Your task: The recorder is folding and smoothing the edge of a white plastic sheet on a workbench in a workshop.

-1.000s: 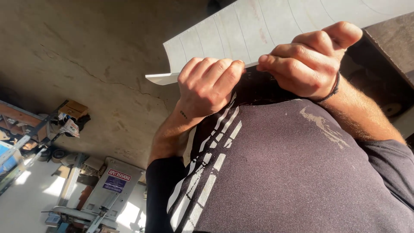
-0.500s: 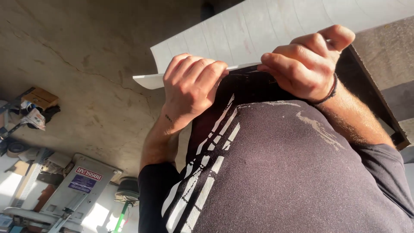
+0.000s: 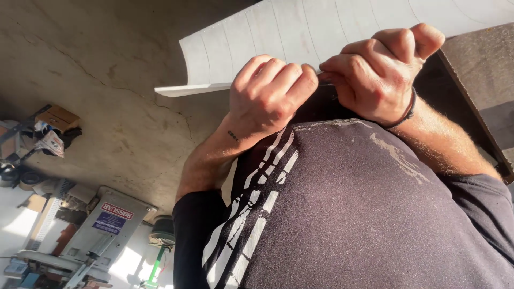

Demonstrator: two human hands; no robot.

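Grey machine [image 3: 104, 225] stands lower left on a cracked concrete floor [image 3: 96, 69]. Pale board [image 3: 300, 37] spans upper centre to right: smooth, faintly scored in strips, thin edge, near corner curving. Judged light, fairly stiff, best held along its near edge. Left hand [image 3: 267, 93] is curled closed on that edge; right hand [image 3: 380, 72] pinches it beside, above a dark shirt [image 3: 364, 214].
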